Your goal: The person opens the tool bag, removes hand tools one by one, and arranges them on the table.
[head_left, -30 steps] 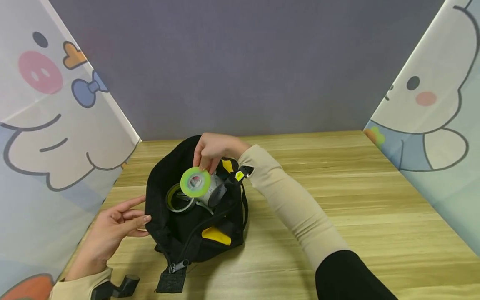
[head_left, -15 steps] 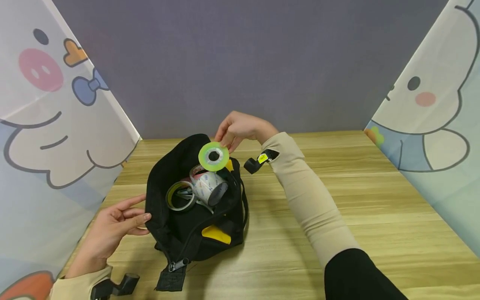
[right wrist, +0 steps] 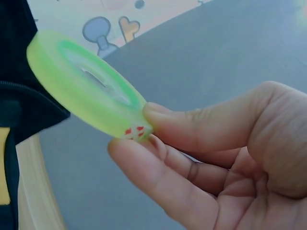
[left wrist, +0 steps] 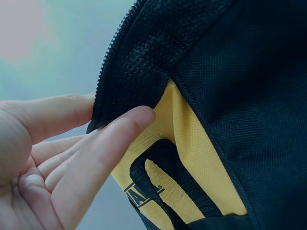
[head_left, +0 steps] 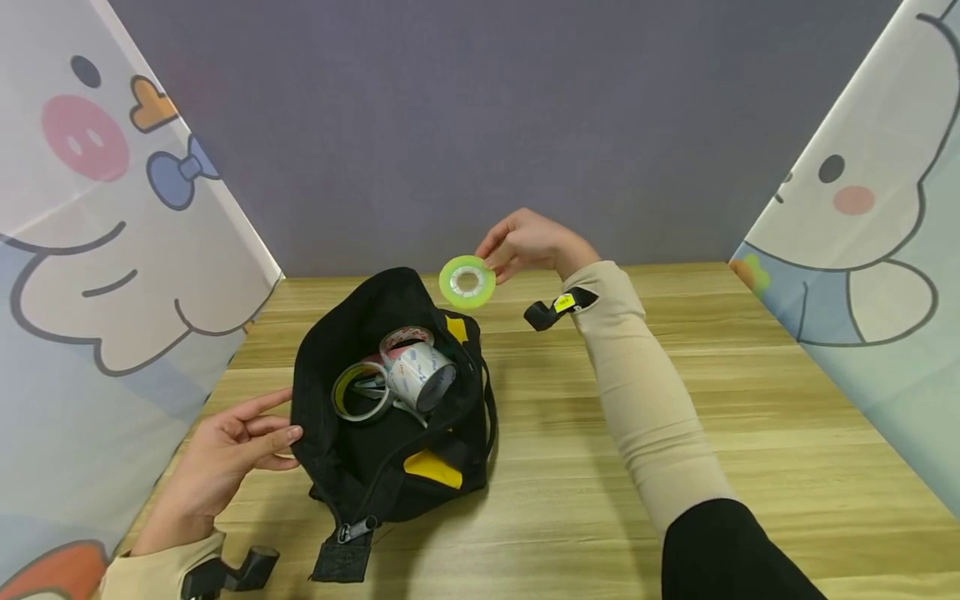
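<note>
My right hand [head_left: 536,242] pinches the edge of a yellow-green tape roll [head_left: 449,278] between thumb and fingers. It holds the roll up beyond the far right corner of an open black and yellow tool bag [head_left: 375,492]. In the right wrist view the roll [right wrist: 53,79] slants, with small red marks near the fingertips. My left hand [head_left: 217,462] pinches the bag's zippered edge [left wrist: 136,62], thumb on one side and fingers on the other. Inside the bag lie a ring-shaped tape roll [head_left: 340,398], a wide white printed roll [head_left: 412,372] and a red-printed roll [head_left: 386,343] behind it.
The bag stands on a wood-grain table [head_left: 675,358], left of centre. A grey panel [head_left: 525,125] rises at the back, with cartoon-printed panels at left [head_left: 67,292] and right [head_left: 862,225]. A zipper tab [head_left: 341,562] hangs toward the front.
My right hand has lifted the yellow-green tape roll out of the bag, moving up and to the right. The white printed roll shows fully now. My left hand stays at the bag's edge.
</note>
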`<action>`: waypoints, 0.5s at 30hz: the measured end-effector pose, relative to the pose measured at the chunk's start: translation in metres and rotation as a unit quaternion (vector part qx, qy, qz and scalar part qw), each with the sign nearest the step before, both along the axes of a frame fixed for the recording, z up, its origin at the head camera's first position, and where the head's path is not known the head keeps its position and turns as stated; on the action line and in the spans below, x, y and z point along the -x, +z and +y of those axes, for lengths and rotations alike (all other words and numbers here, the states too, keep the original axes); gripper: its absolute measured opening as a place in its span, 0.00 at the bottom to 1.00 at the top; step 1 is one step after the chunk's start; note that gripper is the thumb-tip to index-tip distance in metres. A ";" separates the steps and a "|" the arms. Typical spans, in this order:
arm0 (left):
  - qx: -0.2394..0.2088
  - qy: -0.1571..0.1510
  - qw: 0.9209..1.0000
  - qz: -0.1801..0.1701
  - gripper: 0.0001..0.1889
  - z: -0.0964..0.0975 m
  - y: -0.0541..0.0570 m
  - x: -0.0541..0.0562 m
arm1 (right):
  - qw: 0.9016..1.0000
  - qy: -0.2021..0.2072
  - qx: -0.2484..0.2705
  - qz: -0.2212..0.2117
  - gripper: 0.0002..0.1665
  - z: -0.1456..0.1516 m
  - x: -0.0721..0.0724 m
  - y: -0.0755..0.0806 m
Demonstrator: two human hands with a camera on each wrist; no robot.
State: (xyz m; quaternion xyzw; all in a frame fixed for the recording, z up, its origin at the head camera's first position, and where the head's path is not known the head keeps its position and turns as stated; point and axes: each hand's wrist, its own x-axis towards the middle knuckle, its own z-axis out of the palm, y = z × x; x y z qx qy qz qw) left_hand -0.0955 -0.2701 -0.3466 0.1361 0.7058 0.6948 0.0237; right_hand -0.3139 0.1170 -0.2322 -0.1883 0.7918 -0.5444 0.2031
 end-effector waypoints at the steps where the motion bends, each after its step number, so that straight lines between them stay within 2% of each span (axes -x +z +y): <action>1: 0.000 0.001 1.000 -0.001 0.30 0.000 0.000 0.000 | 1.000 -0.008 0.006 -0.002 0.13 0.003 0.001 -0.001; 8: -0.007 0.001 1.000 -0.001 0.30 0.002 -0.001 0.001 | 0.997 -0.073 0.036 -0.008 0.15 0.023 0.007 -0.010; 15: -0.004 0.003 1.000 -0.004 0.30 0.003 -0.002 0.001 | 0.988 -0.137 0.073 -0.020 0.16 0.038 0.015 -0.030</action>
